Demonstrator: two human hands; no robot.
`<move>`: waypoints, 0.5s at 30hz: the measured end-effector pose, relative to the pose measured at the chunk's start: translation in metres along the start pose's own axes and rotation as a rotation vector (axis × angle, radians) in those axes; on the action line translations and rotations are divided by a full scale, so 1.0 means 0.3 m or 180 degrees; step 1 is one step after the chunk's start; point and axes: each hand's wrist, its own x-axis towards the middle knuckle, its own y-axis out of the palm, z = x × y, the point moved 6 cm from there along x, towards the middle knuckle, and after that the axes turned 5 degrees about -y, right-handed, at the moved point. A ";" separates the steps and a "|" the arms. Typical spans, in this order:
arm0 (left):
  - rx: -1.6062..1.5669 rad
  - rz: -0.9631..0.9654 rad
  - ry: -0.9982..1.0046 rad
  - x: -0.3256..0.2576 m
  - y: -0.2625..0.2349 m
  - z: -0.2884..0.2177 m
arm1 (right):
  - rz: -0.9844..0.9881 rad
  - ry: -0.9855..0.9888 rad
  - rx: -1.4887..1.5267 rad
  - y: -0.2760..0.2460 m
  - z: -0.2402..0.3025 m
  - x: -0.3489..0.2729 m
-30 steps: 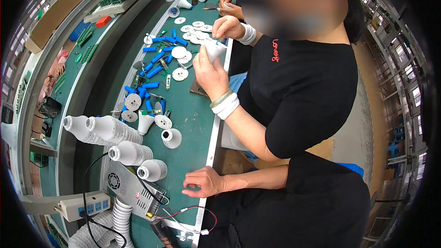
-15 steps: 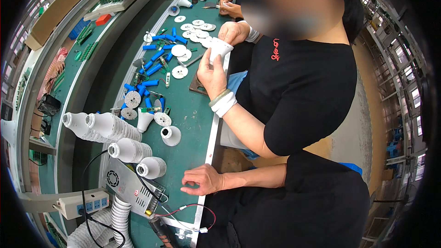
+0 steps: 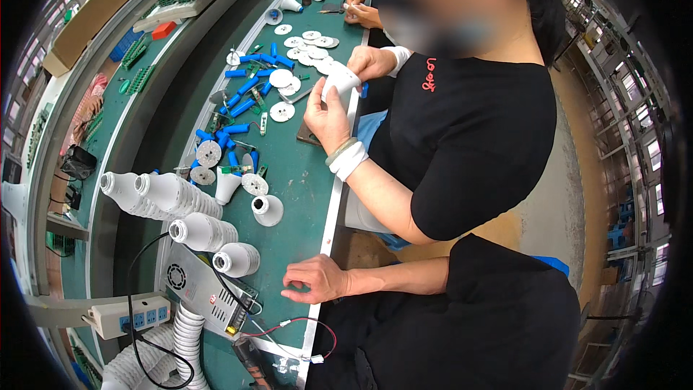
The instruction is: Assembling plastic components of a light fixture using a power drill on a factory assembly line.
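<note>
My right hand (image 3: 317, 279) rests at the near edge of the green workbench (image 3: 296, 242), fingers loosely curled and the thumb apart from them. Nothing shows in its grasp, so I take it as open. My left hand is outside the picture. Nearest to my right hand are a short stack of white lamp housings (image 3: 238, 260) and a single white housing (image 3: 268, 211) with a dark opening. A red and black wire (image 3: 334, 336) loops over the bench edge below the hand. Beyond, a co-worker's hands (image 3: 330, 119) hold a white cone-shaped lamp housing (image 3: 341, 85).
Longer housing stacks (image 3: 204, 233) stand left of a metal power supply (image 3: 202, 285). A white power strip (image 3: 131, 318) and ribbed white hoses (image 3: 189, 339) are lower left. Blue cylindrical cells (image 3: 238, 130) and round white discs (image 3: 281, 112) lie scattered. A second co-worker's hands (image 3: 361, 14) are farther off.
The co-worker has tilted the white housing, and the far hand has shifted on it. My right hand stays at the bench edge, nearly unmoved.
</note>
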 end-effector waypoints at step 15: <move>-0.1568 0.0286 0.0015 -0.062 0.026 0.024 | 0.0212 -0.0038 0.0204 0.011 0.002 -0.011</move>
